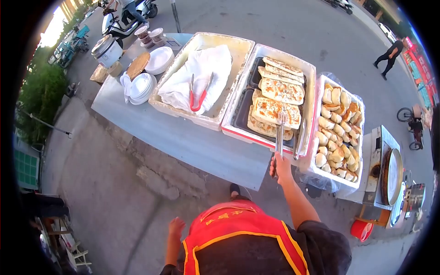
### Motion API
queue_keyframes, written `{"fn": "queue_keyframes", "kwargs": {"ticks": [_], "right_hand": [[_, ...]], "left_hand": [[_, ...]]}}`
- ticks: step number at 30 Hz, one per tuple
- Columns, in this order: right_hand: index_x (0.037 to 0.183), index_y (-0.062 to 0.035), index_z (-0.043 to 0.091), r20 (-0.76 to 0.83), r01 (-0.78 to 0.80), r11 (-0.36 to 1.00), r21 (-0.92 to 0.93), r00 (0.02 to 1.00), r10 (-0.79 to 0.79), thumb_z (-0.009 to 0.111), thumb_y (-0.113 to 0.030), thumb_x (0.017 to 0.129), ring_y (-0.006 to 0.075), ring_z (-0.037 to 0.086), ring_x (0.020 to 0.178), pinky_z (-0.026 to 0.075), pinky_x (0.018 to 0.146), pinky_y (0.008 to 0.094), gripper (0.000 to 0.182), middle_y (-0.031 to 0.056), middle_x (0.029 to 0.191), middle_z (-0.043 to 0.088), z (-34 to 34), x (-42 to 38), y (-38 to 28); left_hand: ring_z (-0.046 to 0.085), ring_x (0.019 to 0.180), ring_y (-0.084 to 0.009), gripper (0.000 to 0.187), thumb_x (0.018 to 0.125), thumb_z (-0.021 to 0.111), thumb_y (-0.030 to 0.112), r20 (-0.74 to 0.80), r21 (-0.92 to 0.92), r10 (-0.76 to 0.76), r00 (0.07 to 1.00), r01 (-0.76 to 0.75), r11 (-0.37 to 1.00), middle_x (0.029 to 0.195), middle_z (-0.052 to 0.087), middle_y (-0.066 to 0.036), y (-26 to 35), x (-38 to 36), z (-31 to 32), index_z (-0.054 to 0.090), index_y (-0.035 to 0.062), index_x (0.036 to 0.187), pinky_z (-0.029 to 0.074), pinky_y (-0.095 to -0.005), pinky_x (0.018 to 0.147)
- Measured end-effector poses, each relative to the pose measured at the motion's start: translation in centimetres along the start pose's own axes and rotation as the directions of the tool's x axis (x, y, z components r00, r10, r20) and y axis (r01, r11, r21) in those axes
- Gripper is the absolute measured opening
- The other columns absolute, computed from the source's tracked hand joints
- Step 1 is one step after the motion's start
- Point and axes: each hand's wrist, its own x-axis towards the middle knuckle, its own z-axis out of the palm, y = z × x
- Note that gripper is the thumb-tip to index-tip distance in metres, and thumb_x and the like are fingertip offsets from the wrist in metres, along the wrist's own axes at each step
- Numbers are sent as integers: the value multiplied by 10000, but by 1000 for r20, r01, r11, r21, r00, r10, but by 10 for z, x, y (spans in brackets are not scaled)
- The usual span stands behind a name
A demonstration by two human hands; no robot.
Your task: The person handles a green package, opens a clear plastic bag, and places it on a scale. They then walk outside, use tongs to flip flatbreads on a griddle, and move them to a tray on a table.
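My right hand (282, 167) is closed around the handle of metal tongs (279, 140). The tongs' tips rest on the top flatbread (268, 110) of a stack in the middle foam box (309, 68). Behind it in the same box lie several more flatbreads (282, 90), brown-spotted on top. My left hand (176, 226) hangs low beside the red apron (229, 224), away from the table; its fingers look curled, but they are too small and blurred to tell what they do.
A left foam box (245, 46) holds white cloth (183, 82) and red-handled tongs (197, 103). Buns (337, 153) fill the right box. Plates (140, 87) and a cooker (107, 50) stand left. A round pan (393, 176) is at right. A person (392, 56) walks beyond.
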Motion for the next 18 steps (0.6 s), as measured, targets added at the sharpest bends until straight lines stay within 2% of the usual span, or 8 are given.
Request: {"fn": "queue_keyframes", "kwargs": {"ticks": [2, 6, 8, 10, 12, 13, 15, 18], "right_hand": [[774, -36, 505, 52, -155, 972, 174, 988, 149, 500, -370, 907, 143, 474, 423, 401, 373, 289, 360, 33, 582, 481, 6, -13, -6], [875, -38, 496, 287, -368, 911, 188, 907, 307, 531, -383, 891, 138, 473, 436, 417, 409, 270, 346, 21, 608, 483, 55, -91, -10], [893, -38, 494, 394, -185, 979, -86, 896, 204, 546, -381, 884, 134, 476, 432, 410, 411, 272, 347, 27, 607, 490, 94, -124, 24], [910, -33, 496, 508, 86, 933, -348, 854, 111, 557, -381, 877, 125, 478, 428, 401, 411, 273, 354, 37, 608, 499, 127, -157, 61], [926, -22, 502, 655, 416, 741, -526, 754, 42, 565, -380, 872, 110, 480, 425, 390, 408, 273, 368, 49, 612, 510, 169, -191, 107], [968, 15, 508, 675, 503, 602, -620, 734, 82, 574, -410, 854, 215, 596, 536, 448, 490, 336, 445, 135, 670, 585, 189, -213, 126], [988, 38, 517, 788, 759, 319, -567, 613, -59, 591, -448, 819, 368, 635, 750, 482, 646, 412, 520, 237, 790, 624, 220, -224, 199], [971, 18, 552, 792, 794, 52, -606, 608, -62, 622, -453, 786, 319, 628, 770, 474, 665, 404, 511, 211, 814, 621, 249, -220, 298]], "left_hand": [[612, 752, -221, 233, 886, 547, 241, -60, -51, -192, 980, 189, 981, 845, 597, -94, 44, -23, 30, 527, 52, 1020, 513, -334, 633], [613, 799, -194, 294, 891, 545, 264, -171, -37, -188, 967, 185, 982, 889, 610, -98, 56, -43, 27, 536, 28, 1065, 509, -310, 665], [609, 798, -183, 313, 892, 545, 270, -229, -45, -146, 962, 139, 989, 907, 616, -102, 55, -60, 18, 542, 18, 1078, 503, -300, 662], [607, 797, -179, 327, 894, 544, 276, -269, -77, -95, 958, 77, 994, 921, 621, -107, 47, -87, 7, 546, 11, 1086, 499, -294, 660], [607, 797, -182, 334, 896, 541, 280, -324, -134, -36, 945, -8, 991, 933, 626, -112, 27, -127, -17, 549, 9, 1090, 498, -292, 661], [607, 797, -181, 333, 897, 539, 282, -352, -170, -40, 935, -22, 985, 930, 626, -112, 6, -151, -33, 550, 9, 1087, 498, -292, 661], [608, 796, -180, 331, 898, 537, 286, -437, -264, -53, 898, -71, 962, 923, 626, -110, -43, -190, -75, 554, 9, 1080, 499, -292, 662], [602, 770, -171, 317, 902, 528, 278, -612, -388, -214, 761, -53, 920, 910, 622, -107, -127, -281, -117, 557, 7, 1065, 494, -291, 643]]}}
